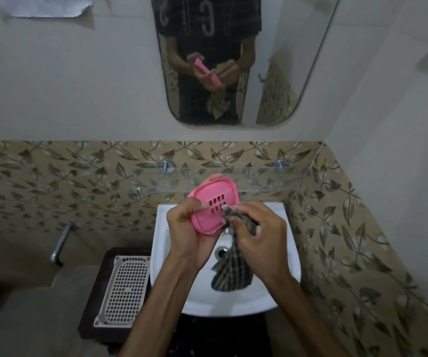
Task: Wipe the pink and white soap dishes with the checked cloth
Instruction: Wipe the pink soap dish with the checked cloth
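Note:
My left hand holds the pink soap dish tilted above the sink, its slotted face turned toward me. My right hand grips the checked cloth; a bunched corner of the cloth touches the dish just right of the slots, and the rest hangs down into the basin. A white perforated tray, which may be the white soap dish, lies on a dark stand left of the sink.
A white wash basin sits below my hands, its drain partly hidden by the cloth. A glass shelf runs along the leaf-patterned tiles just behind the dish. A metal tap sticks out at the left. A mirror hangs above.

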